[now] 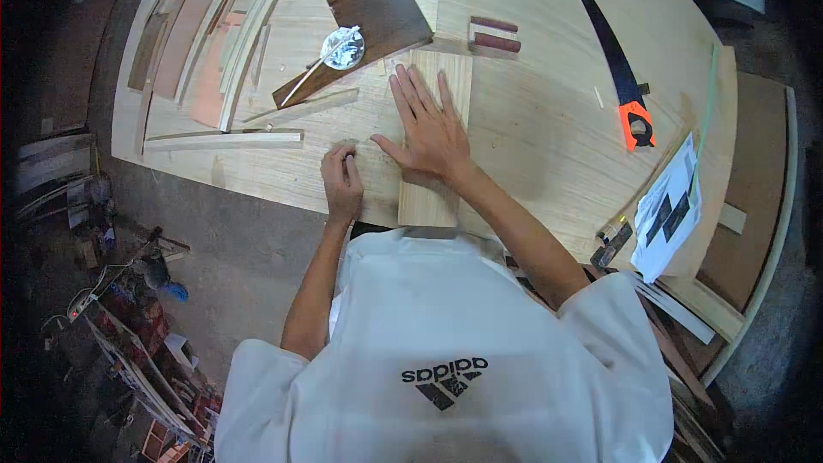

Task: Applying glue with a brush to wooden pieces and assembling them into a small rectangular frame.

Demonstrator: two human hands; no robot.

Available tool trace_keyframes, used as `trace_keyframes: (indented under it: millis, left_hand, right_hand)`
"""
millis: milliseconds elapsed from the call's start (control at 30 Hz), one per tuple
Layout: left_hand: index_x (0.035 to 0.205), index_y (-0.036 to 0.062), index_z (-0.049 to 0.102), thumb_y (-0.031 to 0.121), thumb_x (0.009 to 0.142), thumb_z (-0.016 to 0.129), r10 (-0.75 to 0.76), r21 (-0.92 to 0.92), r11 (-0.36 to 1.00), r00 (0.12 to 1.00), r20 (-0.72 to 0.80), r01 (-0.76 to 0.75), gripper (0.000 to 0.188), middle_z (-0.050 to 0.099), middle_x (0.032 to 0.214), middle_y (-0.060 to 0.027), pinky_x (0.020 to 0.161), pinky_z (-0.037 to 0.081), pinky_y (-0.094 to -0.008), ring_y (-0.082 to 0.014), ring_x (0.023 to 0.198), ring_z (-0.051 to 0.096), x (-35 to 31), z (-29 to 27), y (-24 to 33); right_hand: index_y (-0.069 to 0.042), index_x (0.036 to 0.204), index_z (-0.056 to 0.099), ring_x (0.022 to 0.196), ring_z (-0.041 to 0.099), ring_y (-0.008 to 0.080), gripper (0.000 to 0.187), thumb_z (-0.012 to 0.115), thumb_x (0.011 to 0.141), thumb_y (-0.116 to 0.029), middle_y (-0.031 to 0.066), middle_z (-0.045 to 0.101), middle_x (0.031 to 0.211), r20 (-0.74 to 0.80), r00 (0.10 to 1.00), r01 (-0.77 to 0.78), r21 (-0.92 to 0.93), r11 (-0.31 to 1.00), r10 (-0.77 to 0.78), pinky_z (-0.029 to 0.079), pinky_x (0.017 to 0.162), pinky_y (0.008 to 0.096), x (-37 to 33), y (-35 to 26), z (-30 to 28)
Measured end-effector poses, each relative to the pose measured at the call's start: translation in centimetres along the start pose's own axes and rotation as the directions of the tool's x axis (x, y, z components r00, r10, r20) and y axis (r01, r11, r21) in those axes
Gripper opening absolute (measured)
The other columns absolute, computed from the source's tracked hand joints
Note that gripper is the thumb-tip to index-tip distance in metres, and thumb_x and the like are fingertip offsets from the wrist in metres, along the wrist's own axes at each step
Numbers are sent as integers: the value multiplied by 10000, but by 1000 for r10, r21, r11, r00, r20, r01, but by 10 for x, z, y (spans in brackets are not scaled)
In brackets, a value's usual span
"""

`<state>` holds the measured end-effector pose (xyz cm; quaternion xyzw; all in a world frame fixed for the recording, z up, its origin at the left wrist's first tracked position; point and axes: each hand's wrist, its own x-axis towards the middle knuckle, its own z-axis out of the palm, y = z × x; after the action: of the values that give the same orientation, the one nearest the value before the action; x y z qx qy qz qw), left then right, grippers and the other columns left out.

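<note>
My right hand (pixel 429 133) lies flat with its fingers spread on a pale wooden board (pixel 429 204), which reaches to the near edge of the table. To its left, my left hand (pixel 343 184) is closed, fingers curled together just above the table; whether anything is in them is hidden. Beyond the hands rests a dark brown wooden panel (pixel 377 0) with a notched edge. A round foil-lined dish (pixel 343 49) sits on the panel's lower part, and a thin stick (pixel 313 77) lies across it.
Several wood strips (pixel 249 47) crowd the left of the worktable (pixel 531 129). A handsaw (pixel 613 51) with an orange handle lies at the right. A dark red sanding block (pixel 495 34) is beyond the board. Printed paper (pixel 669 210) and a small bottle (pixel 611 230) lie near the right edge.
</note>
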<state>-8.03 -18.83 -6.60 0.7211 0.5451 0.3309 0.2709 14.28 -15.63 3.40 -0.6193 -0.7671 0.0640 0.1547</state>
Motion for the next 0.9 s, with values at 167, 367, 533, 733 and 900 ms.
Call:
trace_keyframes:
  millis: [167, 367, 533, 733, 900]
  left_hand:
    - [1192, 21, 596, 60, 998, 507, -13, -83, 996, 1000, 9, 14, 217, 588, 1197, -168, 1014, 415, -416, -312, 1131, 553, 4, -1, 9]
    - [1141, 4, 620, 155, 1049, 487, -344, -321, 878, 934, 94, 356, 221, 623, 993, -92, 850, 488, -315, -185, 939, 608, -1, -13, 23]
    - [1205, 2, 637, 262, 1054, 524, -307, -389, 593, 645, 700, 705, 321, 676, 1014, -49, 805, 525, -270, -111, 879, 628, -22, -34, 43]
    - [1185, -12, 645, 266, 969, 684, -378, -304, 531, 543, 750, 791, 355, 678, 1075, -79, 904, 519, -292, -133, 1009, 628, -21, -38, 96]
    - [1153, -15, 656, 272, 958, 705, -391, -257, 567, 530, 753, 783, 351, 683, 1022, -67, 872, 518, -280, -121, 970, 623, -20, -39, 101]
  right_hand:
    - [48, 1528, 303, 1515, 227, 312, 962, 482, 922, -677, 192, 300, 1606, 6, 1000, -6, 3, 1000, 6, 77, 1231, 566, -1, 2, 1]
    - [8, 1517, 350, 1490, 265, 377, 865, 630, 910, -541, 237, 341, 1571, -163, 983, -43, 246, 968, 85, 118, 1222, 565, 2, 8, -21]
    - [33, 1509, 345, 1294, 527, 358, 819, 751, 898, -331, 262, 486, 1448, -220, 765, -392, 587, 708, 606, 409, 1085, 473, -2, 72, -20]
    - [79, 1415, 469, 919, 673, 200, 763, 777, 879, -368, 170, 699, 1068, 328, 689, -563, 804, 193, 646, 540, 807, 334, -2, 87, -21]
    - [58, 1357, 558, 1030, 627, 183, 683, 767, 889, -394, 149, 689, 1128, 375, 697, -623, 738, 258, 611, 465, 947, 307, 1, 87, -28]
